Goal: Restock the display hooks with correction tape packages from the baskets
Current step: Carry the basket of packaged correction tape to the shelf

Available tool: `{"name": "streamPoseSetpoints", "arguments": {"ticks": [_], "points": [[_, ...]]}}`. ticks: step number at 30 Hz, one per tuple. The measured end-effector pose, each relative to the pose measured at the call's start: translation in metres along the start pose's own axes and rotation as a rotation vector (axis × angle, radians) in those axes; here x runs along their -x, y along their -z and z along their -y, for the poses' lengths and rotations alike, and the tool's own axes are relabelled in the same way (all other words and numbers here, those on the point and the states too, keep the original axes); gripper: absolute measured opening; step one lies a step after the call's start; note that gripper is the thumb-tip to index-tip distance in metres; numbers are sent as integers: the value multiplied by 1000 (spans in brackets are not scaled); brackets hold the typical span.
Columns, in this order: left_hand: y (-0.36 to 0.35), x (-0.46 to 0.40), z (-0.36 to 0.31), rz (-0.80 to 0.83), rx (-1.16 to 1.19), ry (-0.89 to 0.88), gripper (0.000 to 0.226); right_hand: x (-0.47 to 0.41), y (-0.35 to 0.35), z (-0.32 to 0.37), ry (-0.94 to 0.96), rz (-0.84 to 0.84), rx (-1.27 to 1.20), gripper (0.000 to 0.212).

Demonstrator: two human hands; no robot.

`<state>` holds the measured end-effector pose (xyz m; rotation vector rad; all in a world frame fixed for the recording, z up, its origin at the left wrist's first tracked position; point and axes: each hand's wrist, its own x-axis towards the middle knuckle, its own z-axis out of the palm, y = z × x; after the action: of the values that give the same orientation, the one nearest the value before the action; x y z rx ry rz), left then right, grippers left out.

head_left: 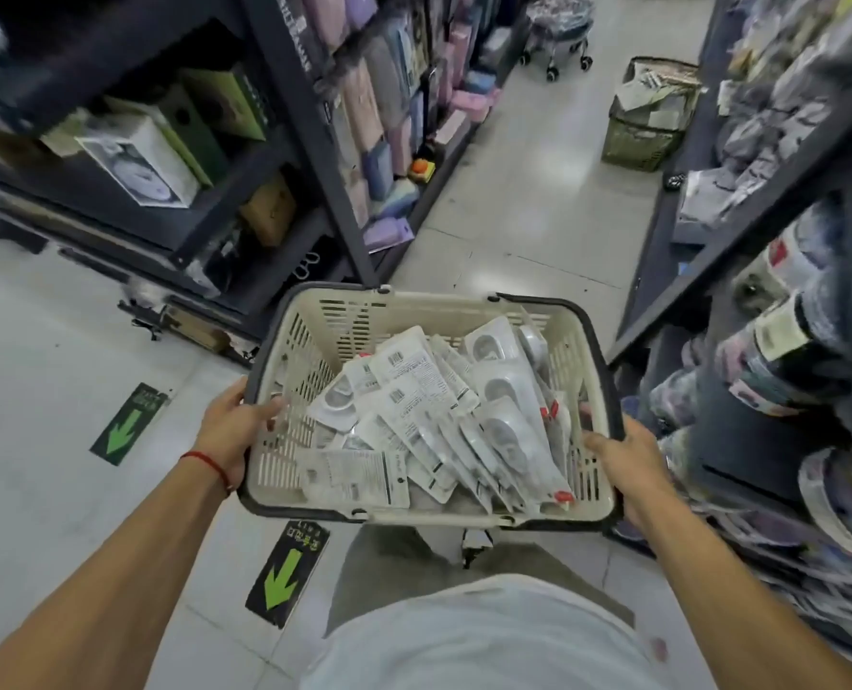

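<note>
I carry a cream plastic basket (324, 311) with a dark rim in front of my body, above the floor. Inside lie several white correction tape packages (429, 410), piled loosely, some with red tabs. My left hand (232, 428) grips the basket's left rim, fingers curled over the edge into the basket. My right hand (623, 458) grips the right rim, thumb on top. No display hooks are plainly visible.
A dark shelving unit (314, 156) with pastel goods stands left of the aisle; another rack (762, 241) of packaged goods is on the right. A green basket (643, 136) full of items sits on the floor ahead. Green arrow stickers (284, 575) mark the tiles.
</note>
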<state>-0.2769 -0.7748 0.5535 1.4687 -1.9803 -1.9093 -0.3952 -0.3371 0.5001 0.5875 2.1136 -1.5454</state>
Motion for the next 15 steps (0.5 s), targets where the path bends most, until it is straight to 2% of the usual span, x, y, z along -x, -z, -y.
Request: {"name": "streamPoseSetpoints", "arguments": {"ticks": [5, 12, 15], "points": [[-52, -106, -83, 26, 0, -25, 39, -90, -23, 87, -1, -85, 7, 35], [-160, -279, -212, 224, -31, -70, 32, -213, -44, 211, 25, -286, -64, 42], [-214, -345, -276, 300, -28, -67, 36, -266, -43, 260, -5, -371, -105, 42]]}}
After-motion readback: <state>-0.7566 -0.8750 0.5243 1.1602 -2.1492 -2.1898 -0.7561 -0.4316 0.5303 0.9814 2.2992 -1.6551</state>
